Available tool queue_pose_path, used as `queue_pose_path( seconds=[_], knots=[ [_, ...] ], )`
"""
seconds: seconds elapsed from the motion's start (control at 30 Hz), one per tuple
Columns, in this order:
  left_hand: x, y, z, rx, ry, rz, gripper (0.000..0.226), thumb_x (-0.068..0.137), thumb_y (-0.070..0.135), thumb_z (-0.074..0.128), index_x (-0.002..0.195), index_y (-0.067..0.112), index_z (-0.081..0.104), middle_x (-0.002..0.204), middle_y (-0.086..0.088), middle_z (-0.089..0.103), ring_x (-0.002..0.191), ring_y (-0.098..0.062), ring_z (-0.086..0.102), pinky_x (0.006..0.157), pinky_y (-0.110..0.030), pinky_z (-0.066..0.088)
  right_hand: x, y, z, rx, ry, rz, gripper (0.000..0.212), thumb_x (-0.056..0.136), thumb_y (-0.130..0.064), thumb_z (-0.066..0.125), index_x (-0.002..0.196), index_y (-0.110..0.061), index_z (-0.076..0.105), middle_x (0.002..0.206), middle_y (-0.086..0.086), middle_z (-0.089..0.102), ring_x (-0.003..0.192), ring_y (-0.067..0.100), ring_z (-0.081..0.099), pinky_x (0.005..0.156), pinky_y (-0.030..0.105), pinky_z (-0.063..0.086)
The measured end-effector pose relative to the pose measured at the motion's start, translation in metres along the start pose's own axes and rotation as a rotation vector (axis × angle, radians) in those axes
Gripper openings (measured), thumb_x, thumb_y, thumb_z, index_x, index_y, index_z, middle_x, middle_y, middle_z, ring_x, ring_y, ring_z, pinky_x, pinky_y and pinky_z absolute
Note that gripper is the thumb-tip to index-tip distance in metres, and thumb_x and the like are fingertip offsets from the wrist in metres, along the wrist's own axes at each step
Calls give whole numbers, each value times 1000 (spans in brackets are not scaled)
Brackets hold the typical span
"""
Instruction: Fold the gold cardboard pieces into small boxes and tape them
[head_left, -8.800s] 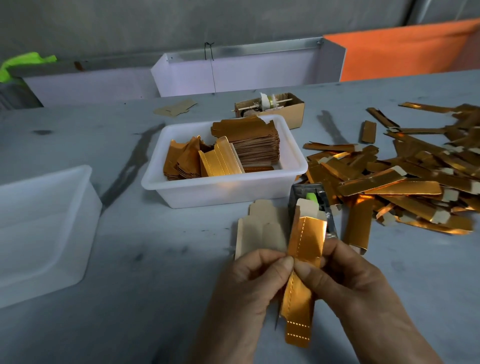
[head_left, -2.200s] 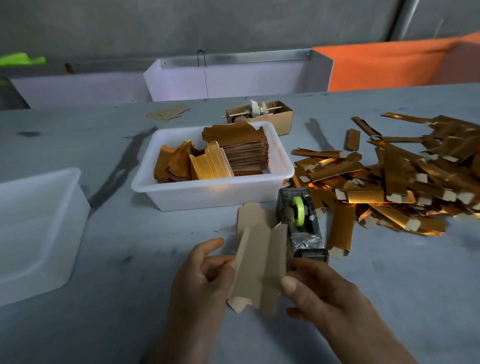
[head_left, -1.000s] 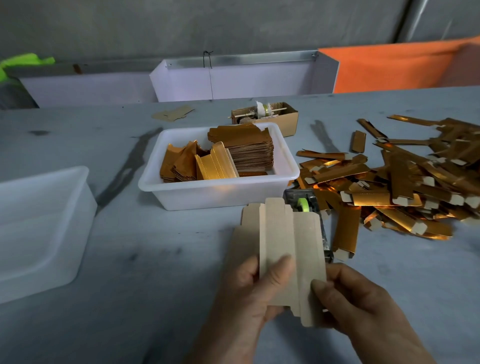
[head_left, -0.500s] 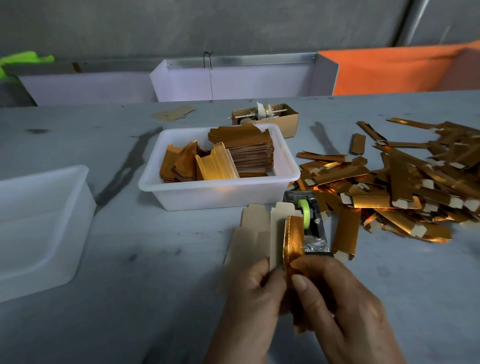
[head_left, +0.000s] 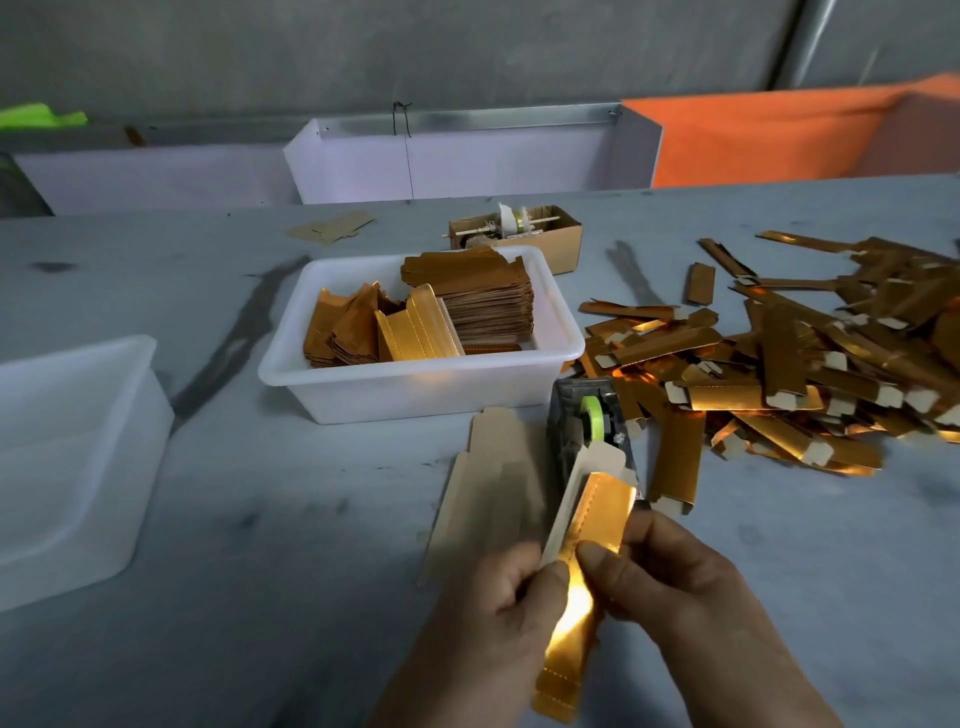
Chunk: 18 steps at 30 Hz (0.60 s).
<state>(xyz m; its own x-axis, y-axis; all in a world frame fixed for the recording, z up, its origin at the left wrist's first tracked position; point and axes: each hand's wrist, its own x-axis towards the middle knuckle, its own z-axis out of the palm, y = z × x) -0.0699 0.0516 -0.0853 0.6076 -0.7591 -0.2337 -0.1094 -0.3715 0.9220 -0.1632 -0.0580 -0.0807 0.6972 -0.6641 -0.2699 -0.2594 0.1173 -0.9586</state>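
Both hands pinch one gold cardboard piece (head_left: 597, 514), folded lengthwise into a narrow strip with its shiny side out and a plain flap at the top. My left hand (head_left: 511, 587) grips its left edge and my right hand (head_left: 660, 577) presses its right side with the thumb. A flat unfolded piece (head_left: 488, 488) lies plain side up on the table just left of it. The grey tape dispenser (head_left: 587, 415) with a green roll stands right behind the held piece.
A white tub (head_left: 415, 384) holds stacked flat gold pieces. A heap of folded gold boxes (head_left: 779, 364) covers the table's right side. Another translucent white tub (head_left: 67, 457) stands at the left. A small brown carton (head_left: 519, 234) sits behind the tub.
The flat piece, plain side up a second ago, is now folded into a narrow gold strip between both hands, which have shifted slightly right and lower.
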Motion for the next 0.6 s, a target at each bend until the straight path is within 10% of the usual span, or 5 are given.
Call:
queue_pose_path(
  seconds=[0.1, 0.2, 0.37, 0.6],
  knots=[
    [-4, 3, 3, 175, 163, 77, 33, 86, 48, 52, 85, 17, 63, 58, 5, 57, 52, -2, 52, 52, -18, 43, 0, 4, 3, 62, 5, 37, 4, 82, -12, 65, 78, -10, 66, 66, 8, 65, 58, 8, 63, 48, 12, 47],
    [-6, 4, 8, 205, 349, 154, 11, 83, 36, 65, 75, 34, 59, 65, 18, 60, 69, 8, 57, 59, -9, 43, 1, 7, 5, 94, 29, 36, 7, 85, -13, 62, 88, -18, 66, 70, -2, 71, 63, 9, 67, 47, 13, 48],
    [-4, -5, 15, 180, 481, 302, 16, 82, 21, 70, 73, 33, 63, 79, 12, 61, 74, -1, 62, 70, -27, 53, 1, 8, 8, 122, -9, 60, 17, 86, -9, 61, 89, -26, 62, 72, -7, 72, 66, 14, 70, 54, 23, 53],
    [-18, -2, 24, 765, 344, 495, 25, 76, 25, 50, 76, 23, 75, 74, 4, 67, 52, -16, 63, 39, -21, 47, -4, 6, 8, 217, 8, 116, 27, 82, -34, 58, 62, -18, 65, 53, -6, 67, 51, 4, 65, 39, 13, 45]
  ],
)
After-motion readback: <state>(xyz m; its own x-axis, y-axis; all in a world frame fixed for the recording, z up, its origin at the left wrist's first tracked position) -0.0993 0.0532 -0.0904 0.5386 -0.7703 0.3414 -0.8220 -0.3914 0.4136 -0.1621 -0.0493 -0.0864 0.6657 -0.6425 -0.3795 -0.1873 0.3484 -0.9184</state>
